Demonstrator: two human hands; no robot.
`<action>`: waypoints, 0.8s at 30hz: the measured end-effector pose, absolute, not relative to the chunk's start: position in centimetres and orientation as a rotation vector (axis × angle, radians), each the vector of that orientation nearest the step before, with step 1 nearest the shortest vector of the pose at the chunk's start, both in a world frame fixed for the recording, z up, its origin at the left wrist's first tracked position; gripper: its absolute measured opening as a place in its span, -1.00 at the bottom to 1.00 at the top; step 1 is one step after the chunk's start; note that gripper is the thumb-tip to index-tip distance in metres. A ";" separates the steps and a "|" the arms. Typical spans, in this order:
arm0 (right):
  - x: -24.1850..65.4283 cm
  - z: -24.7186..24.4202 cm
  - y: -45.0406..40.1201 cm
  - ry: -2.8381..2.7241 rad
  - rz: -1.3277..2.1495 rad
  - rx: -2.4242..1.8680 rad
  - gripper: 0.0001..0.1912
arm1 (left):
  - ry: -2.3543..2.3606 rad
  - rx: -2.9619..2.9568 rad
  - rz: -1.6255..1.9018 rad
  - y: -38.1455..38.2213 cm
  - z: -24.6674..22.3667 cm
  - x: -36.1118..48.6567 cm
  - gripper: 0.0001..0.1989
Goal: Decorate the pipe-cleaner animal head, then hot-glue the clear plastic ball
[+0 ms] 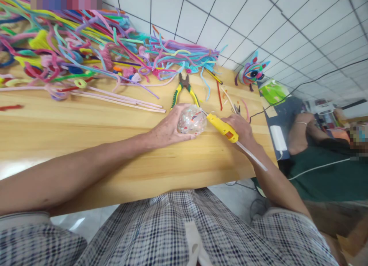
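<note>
My left hand (169,126) is wrapped round a clear ball (191,122) with coloured bits inside, holding it just above or on the wooden table. In my right hand (241,126) is a yellow hot glue gun (222,127), a clear glue stick (253,156) poking out of its back end. The gun's nozzle meets the upper right side of the ball; whether it touches cannot be made out. Behind the ball lie pliers (184,87) with green and yellow handles, jaws pointing away from me.
Tangled pipe cleaners (86,47) cover the back left of the wooden table (129,166). Small pliers (237,109) lie beyond my right hand. A colourful fuzzy figure (251,72) and a green packet (273,90) are at the back right. Another person's arm (300,131) is at right, near a white power strip (278,138).
</note>
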State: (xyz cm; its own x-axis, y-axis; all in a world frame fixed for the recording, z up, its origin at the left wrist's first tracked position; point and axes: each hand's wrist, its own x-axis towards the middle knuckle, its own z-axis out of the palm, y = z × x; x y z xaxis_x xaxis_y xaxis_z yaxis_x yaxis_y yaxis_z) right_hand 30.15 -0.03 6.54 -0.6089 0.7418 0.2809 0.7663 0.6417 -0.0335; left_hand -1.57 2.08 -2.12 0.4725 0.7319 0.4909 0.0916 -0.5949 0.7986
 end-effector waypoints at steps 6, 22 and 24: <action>28.8 7.7 -1.0 -2.567 -0.206 -1.094 -0.69 | 0.683 1.992 1.140 2.0 -2.3 -1.5 -0.06; 28.6 8.8 -1.5 -2.650 -0.382 -1.097 -0.66 | 0.713 1.993 1.136 1.9 -2.0 -1.5 -0.05; 28.7 8.7 -1.5 -2.625 -0.367 -1.086 -0.69 | 0.705 1.992 1.140 1.9 -2.1 -1.4 -0.05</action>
